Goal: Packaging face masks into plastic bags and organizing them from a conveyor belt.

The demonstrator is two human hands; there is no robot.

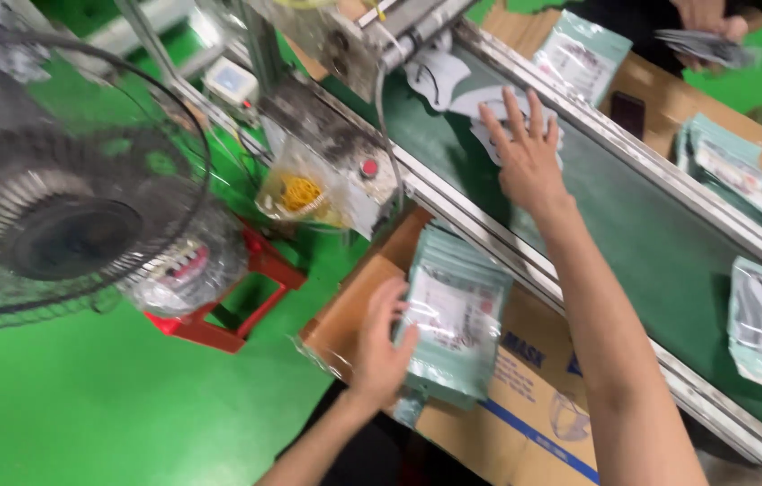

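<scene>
Left hand (381,346) — grip clamped on a glossy stack of pale-green plastic mask packets (455,324); right hand (525,148), fingers spread apart, presses blurred white masks (489,103) on the dark-green conveyor belt (633,216).

My left hand (379,346) and my right hand (525,153) are both bare: no gloves, no rings, no watch or band at either wrist. My forearms are uncovered all the way to the bottom edge of the view, so no sleeve shows on either arm. My fingernails are short and unpainted, as far as the blur lets me tell. Nothing else of my body or clothing is clearly in view.
</scene>
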